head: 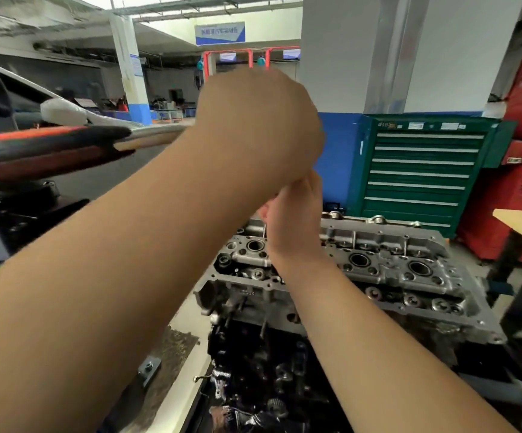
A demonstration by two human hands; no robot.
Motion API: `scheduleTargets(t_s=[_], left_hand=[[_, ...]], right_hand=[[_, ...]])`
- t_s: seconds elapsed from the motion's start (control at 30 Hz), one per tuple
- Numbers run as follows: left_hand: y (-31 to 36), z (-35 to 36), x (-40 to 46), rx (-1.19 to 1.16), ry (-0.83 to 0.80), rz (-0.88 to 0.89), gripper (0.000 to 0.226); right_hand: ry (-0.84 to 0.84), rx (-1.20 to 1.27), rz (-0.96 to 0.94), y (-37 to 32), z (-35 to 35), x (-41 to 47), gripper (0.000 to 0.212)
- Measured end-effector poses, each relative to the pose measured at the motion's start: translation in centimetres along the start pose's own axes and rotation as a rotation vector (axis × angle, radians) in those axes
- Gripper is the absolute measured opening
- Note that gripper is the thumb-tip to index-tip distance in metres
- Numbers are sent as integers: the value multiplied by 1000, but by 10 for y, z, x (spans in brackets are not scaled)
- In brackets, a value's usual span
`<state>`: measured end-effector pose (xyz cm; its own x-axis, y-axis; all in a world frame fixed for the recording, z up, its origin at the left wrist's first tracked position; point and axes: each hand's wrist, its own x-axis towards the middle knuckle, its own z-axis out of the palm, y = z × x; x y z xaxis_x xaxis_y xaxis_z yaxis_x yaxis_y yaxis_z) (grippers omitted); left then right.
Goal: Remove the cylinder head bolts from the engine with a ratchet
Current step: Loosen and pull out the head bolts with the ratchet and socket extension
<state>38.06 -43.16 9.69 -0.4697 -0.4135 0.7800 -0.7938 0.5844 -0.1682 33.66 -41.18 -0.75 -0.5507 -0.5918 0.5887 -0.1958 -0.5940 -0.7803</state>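
From the head camera, your left hand (259, 126) is raised above the engine (331, 276), curled round the head end of the ratchet (65, 145), whose handle runs off to your left. Just beneath it, touching, your right hand (294, 220) hovers over the cylinder head (394, 264); I cannot tell what its fingers hold.
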Motion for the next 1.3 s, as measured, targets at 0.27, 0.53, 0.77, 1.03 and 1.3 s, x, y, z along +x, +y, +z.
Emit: scheduleTargets(t_s=[0.27,0.53,0.77,1.03,1.3], left_hand=[[-16,3,-4,-150,96,144,42],[-36,12,8,-621,-37,340,35],[-12,7,9,-115,-74,72,33],[0,12,-1,-13,160,42,36],[-47,17,2,-651,30,344,30]], right_hand=[[-23,149,208,-15,-7,0,26],[111,-104,79,3,2,-16,30],[-150,-54,165,-1,-10,13,26],[-402,140,337,0,-34,24,31],[153,-307,93,8,16,-9,43]])
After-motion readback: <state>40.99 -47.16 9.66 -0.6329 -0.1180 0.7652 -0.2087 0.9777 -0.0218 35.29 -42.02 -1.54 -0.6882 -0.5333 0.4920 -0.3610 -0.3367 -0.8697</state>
